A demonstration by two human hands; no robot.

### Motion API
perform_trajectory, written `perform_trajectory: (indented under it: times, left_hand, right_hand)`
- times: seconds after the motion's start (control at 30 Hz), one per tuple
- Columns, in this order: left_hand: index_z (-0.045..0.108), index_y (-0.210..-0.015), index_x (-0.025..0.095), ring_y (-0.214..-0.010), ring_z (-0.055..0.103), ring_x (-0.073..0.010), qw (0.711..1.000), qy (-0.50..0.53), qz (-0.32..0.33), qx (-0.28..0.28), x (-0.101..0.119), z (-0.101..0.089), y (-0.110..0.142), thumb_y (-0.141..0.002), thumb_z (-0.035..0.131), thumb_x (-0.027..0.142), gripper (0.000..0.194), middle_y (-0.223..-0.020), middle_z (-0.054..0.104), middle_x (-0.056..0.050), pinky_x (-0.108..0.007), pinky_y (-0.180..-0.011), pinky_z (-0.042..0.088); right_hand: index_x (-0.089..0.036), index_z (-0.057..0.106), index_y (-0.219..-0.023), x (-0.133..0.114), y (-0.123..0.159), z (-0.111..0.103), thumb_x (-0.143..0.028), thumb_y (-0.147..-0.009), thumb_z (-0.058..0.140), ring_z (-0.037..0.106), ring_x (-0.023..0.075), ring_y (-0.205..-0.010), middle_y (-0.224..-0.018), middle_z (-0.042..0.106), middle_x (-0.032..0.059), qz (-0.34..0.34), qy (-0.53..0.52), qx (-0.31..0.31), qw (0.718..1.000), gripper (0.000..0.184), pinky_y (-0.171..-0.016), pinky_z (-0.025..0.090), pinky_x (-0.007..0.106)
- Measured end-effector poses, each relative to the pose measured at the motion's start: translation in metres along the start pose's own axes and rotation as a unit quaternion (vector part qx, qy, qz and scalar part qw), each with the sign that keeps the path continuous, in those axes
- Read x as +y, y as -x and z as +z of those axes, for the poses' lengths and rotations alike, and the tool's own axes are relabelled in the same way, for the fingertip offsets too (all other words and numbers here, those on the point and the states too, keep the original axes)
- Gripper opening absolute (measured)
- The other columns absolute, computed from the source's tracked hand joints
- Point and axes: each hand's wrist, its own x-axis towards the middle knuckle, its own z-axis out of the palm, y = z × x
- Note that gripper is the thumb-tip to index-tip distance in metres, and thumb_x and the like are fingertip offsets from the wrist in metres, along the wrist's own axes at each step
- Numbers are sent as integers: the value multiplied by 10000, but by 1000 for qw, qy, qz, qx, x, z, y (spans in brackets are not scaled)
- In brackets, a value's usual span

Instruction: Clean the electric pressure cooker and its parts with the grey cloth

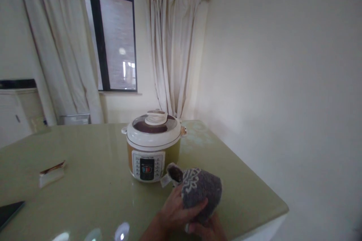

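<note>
In the head view, a grey fabric bundle, likely a cloth (207,188), has a white flower pattern and is folded or bunched up. My left hand (177,209) wraps round its near left side, one finger stretched across the front. From below, my right hand (205,229) grips the bundle's underside, with only part of its fingers showing. A pale-edged piece with a dark brown hollow (175,173) and a small white tag sticks out at the left; whether it belongs to the cloth I cannot tell. Just behind stands a white and gold electric cooker (154,143), lid on.
The glossy green table (90,158) has a rounded right corner near the wall. A small white packet with a brown edge (52,173) lies on the left, and a dark flat object (9,212) at the left edge. Curtains (172,45) and a window (117,41) are behind.
</note>
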Motion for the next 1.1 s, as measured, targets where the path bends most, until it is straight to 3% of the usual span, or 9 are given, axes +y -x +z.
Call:
perform_trajectory:
  times: [0.13, 0.2, 0.37, 0.5, 0.57, 0.63, 0.77, 0.9, 1.1]
  left_hand:
    - [378, -1717, 284, -1284, 706, -332, 999, 28, 30, -13, 0, -7, 3, -941, 644, 672, 907, -1434, 719, -172, -466, -1105, 568]
    - [334, -1733, 249, -1317, 680, -362, 1000, 18, 25, 1, -3, -13, 5, -882, 672, 700, 1020, -1451, 702, -191, -508, -1152, 524]
    - [344, -1712, 267, -1369, 609, -372, 998, -26, -5, 58, -8, -30, -8, -891, 666, 608, 946, -1487, 637, -195, -596, -1219, 423]
    - [378, -1672, 279, -1469, 512, -375, 972, -130, -111, 159, -49, -61, 1, -961, 665, 431, 781, -1640, 467, -209, -585, -1203, 427]
    - [344, -1682, 257, -1539, 441, -371, 936, -172, -196, 236, -82, -80, 17, -995, 625, 337, 747, -1664, 427, -215, -595, -1241, 390]
    - [328, -1686, 179, -1600, 358, -393, 892, -157, -313, 287, -115, -93, 36, -1045, 543, 426, 720, -1675, 409, -247, -643, -1300, 292]
    - [338, -1697, 166, -1607, 383, -393, 780, 58, -563, 267, -150, -94, 68, -1046, 397, 700, 845, -1695, 441, -229, -626, -1329, 280]
    - [405, -1680, 188, -1618, 393, -338, 765, 165, -587, 206, -147, -84, 78, -1045, 378, 727, 833, -1701, 484, -172, -548, -1370, 234]
    - [401, -1687, 190, -1631, 375, -324, 759, 169, -590, 217, -137, -91, 62, -1033, 376, 758, 866, -1728, 458, -152, -532, -1377, 225]
  right_hand:
    - [-274, 819, -1049, -9, 1, 20, -515, -279, 1094, 764, 449, -1122, -1106, 828, 101, 89, -79, -52, 992, 852, -987, 630, 558]
    - [-270, 821, -1045, -10, -2, 32, -523, -341, 1084, 775, 419, -1097, -1116, 829, 95, 88, -109, -18, 990, 793, -985, 635, 538]
    - [-237, 804, -999, -18, -19, 41, -629, -553, 1000, 802, 340, -952, -1028, 832, 101, 82, -129, 121, 981, 625, -844, 677, 460]
    - [-227, 776, -1065, -81, -75, 25, -678, -634, 929, 787, 319, -874, -981, 826, 87, -66, -27, 202, 977, 642, -790, 664, 465]
    - [-226, 761, -1180, -126, -114, 24, -612, -700, 916, 772, 313, -990, -1116, 823, 103, -168, 115, 149, 968, 635, -908, 632, 467]
    - [-227, 741, -1276, -165, -155, 34, -590, -804, 832, 741, 316, -1104, -1215, 797, 118, -242, 273, 81, 928, 603, -1005, 581, 472]
    - [-227, 775, -1266, -203, -232, 80, -615, -906, 706, 746, 357, -1089, -1175, 788, 157, -175, 564, -17, 807, 534, -942, 568, 456]
    - [-214, 779, -1269, -206, -297, 116, -585, -900, 710, 742, 394, -1156, -1295, 773, 198, -83, 650, -34, 755, 528, -876, 572, 429]
    - [-233, 764, -1272, -200, -326, 113, -521, -899, 722, 753, 347, -1108, -1281, 795, 156, -67, 624, -41, 777, 473, -858, 566, 392]
